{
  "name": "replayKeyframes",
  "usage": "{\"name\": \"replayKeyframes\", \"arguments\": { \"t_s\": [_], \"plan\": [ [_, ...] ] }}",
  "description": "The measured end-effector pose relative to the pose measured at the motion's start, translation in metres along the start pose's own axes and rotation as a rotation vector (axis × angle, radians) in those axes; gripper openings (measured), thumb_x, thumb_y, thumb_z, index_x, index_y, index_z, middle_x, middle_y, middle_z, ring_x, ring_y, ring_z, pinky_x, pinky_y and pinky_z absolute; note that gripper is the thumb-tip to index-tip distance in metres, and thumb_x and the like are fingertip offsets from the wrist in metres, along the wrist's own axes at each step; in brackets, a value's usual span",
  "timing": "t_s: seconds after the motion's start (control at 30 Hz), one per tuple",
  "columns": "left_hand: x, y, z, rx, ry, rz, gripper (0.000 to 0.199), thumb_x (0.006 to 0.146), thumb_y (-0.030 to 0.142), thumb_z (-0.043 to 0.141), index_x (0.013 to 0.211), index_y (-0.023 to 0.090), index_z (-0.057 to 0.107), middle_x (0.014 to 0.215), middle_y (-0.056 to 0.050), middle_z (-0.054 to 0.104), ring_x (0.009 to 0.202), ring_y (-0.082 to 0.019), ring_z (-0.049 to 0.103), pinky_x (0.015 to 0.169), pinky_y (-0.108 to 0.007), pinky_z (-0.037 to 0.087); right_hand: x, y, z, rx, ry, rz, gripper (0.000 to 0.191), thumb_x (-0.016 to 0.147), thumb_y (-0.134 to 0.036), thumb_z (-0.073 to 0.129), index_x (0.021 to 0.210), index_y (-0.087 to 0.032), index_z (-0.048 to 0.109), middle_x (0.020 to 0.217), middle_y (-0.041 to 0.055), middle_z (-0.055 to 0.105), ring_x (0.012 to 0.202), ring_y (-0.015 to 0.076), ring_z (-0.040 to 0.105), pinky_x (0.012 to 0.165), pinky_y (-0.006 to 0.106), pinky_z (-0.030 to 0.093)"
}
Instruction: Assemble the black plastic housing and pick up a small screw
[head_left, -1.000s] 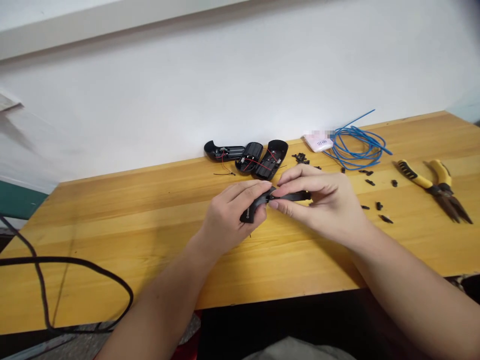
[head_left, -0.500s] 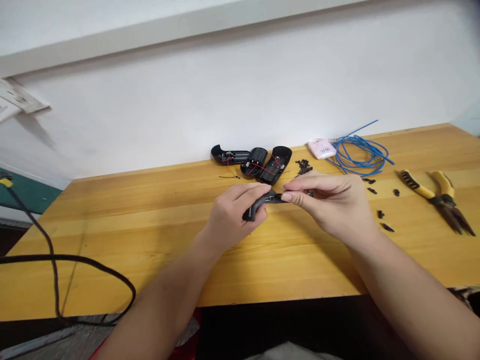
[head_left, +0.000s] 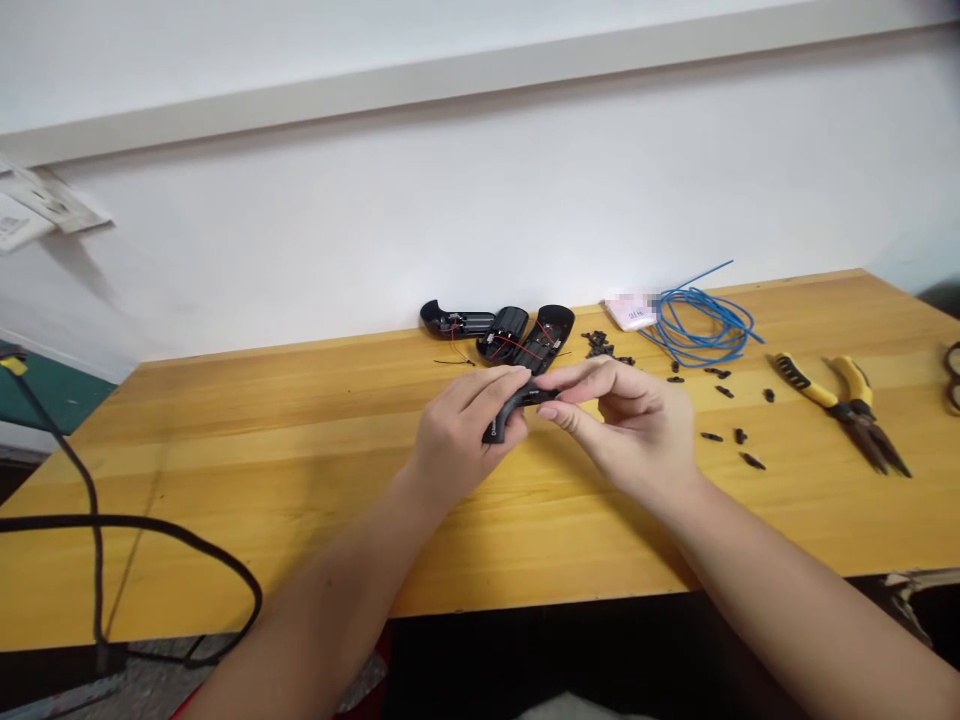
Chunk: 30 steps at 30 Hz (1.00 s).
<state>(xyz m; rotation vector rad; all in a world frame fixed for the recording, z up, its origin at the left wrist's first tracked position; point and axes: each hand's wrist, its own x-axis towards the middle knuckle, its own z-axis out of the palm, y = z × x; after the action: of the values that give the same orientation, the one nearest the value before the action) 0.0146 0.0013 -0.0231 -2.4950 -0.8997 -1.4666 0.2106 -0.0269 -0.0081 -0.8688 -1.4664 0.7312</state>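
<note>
My left hand (head_left: 459, 425) is closed around a black curved plastic casing (head_left: 496, 428) with small white lettering, held above the table. At the casing's right end, my right hand (head_left: 626, 415) has its thumb and fingertips pinched on the edge. Whether a separate small black part sits between those fingertips is too small to tell. Behind my hands lie several similar black casings (head_left: 501, 335) with thin red wires. A pile of small black plastic pieces (head_left: 598, 343) rests just beyond my right fingers.
On the wooden table (head_left: 300, 420), a coil of blue cable (head_left: 709, 330) lies beside a pink-white packet (head_left: 630, 310). Yellow-handled pliers (head_left: 855, 410) are at right, near scattered black pieces (head_left: 752, 460). A black cord (head_left: 180, 530) loops at left. The wall rises behind.
My right fingertips have moved left along the casing, closer to my left hand. The pale slot seen on the casing's side no longer shows as clearly. The camera view has shifted slightly.
</note>
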Motion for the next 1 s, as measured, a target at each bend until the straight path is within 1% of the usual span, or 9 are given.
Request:
{"name": "replayKeyframes", "arguments": {
  "t_s": [0.07,0.1,0.17,0.23,0.4,0.53,0.7,0.87,1.0],
  "plan": [
    [0.002,0.002,-0.002,0.003,0.001,0.018,0.038,0.089,0.012,0.071,0.126,0.019,0.067,0.119,-0.009,0.078,0.109,-0.020,0.076,0.101,-0.035,0.063,-0.001,0.000,0.003,-0.102,0.001,-0.048,0.009,0.086,-0.026,0.085,0.085,-0.025,0.076,0.120,0.0072,0.076,0.117,0.0254,0.071,0.109,0.049,0.053],
    [0.002,0.002,-0.003,0.005,0.003,0.026,0.038,0.090,0.013,0.072,0.127,0.019,0.067,0.119,-0.009,0.078,0.109,-0.020,0.076,0.101,-0.034,0.063,-0.001,-0.001,0.004,-0.163,0.011,-0.062,0.009,0.085,-0.028,0.086,0.084,-0.026,0.077,0.128,0.0078,0.073,0.125,0.0277,0.066,0.112,0.052,0.049],
    [0.004,0.004,-0.006,0.008,0.018,0.034,0.037,0.090,0.016,0.074,0.127,0.019,0.067,0.120,-0.009,0.078,0.110,-0.021,0.076,0.101,-0.034,0.063,-0.001,-0.001,0.006,-0.239,0.033,-0.082,0.010,0.083,-0.030,0.088,0.082,-0.028,0.078,0.141,0.0079,0.065,0.137,0.0317,0.057,0.115,0.056,0.044],
    [0.006,0.007,-0.009,0.009,0.041,0.035,0.038,0.090,0.016,0.075,0.127,0.019,0.067,0.120,-0.009,0.078,0.110,-0.021,0.076,0.102,-0.034,0.063,-0.002,-0.002,0.008,-0.255,0.046,-0.086,0.010,0.082,-0.032,0.089,0.082,-0.029,0.079,0.147,0.0068,0.060,0.141,0.0335,0.053,0.116,0.058,0.042],
    [0.007,0.012,-0.017,0.017,0.084,0.053,0.041,0.088,0.008,0.072,0.127,0.016,0.067,0.122,-0.011,0.077,0.112,-0.022,0.075,0.103,-0.034,0.062,-0.004,-0.006,0.009,-0.168,0.078,-0.130,0.007,0.085,-0.029,0.085,0.085,-0.033,0.080,0.148,0.0021,0.060,0.140,0.0323,0.054,0.116,0.057,0.045],
    [0.007,0.014,-0.018,0.022,0.080,0.083,0.038,0.092,0.013,0.071,0.129,0.017,0.066,0.122,-0.010,0.077,0.113,-0.022,0.075,0.103,-0.036,0.063,-0.006,-0.009,0.010,-0.148,0.088,-0.118,0.008,0.088,-0.028,0.082,0.089,-0.035,0.080,0.148,0.0008,0.060,0.139,0.0329,0.055,0.117,0.058,0.045],
    [0.008,0.012,-0.018,0.052,0.071,0.131,0.036,0.094,0.018,0.069,0.131,0.017,0.066,0.123,-0.012,0.077,0.114,-0.024,0.075,0.102,-0.039,0.064,-0.005,-0.011,0.013,-0.132,0.105,-0.100,0.007,0.086,-0.028,0.083,0.084,-0.032,0.078,0.145,0.0026,0.062,0.136,0.0324,0.057,0.117,0.057,0.047],
    [0.007,0.008,-0.017,0.048,0.052,0.151,0.035,0.095,0.019,0.069,0.131,0.015,0.066,0.122,-0.013,0.077,0.116,-0.024,0.074,0.104,-0.040,0.063,-0.003,-0.014,0.012,-0.065,0.072,0.015,0.010,0.085,-0.023,0.084,0.080,-0.030,0.079,0.140,0.0047,0.066,0.138,0.0306,0.057,0.119,0.054,0.043],
    [0.007,0.005,-0.015,0.037,0.052,0.188,0.034,0.095,0.018,0.070,0.128,0.011,0.067,0.120,-0.015,0.077,0.116,-0.025,0.074,0.103,-0.040,0.063,0.000,-0.014,0.008,-0.017,0.037,0.084,0.008,0.084,-0.024,0.085,0.079,-0.028,0.080,0.139,0.0054,0.068,0.140,0.0301,0.056,0.119,0.053,0.040]
  ]
}}
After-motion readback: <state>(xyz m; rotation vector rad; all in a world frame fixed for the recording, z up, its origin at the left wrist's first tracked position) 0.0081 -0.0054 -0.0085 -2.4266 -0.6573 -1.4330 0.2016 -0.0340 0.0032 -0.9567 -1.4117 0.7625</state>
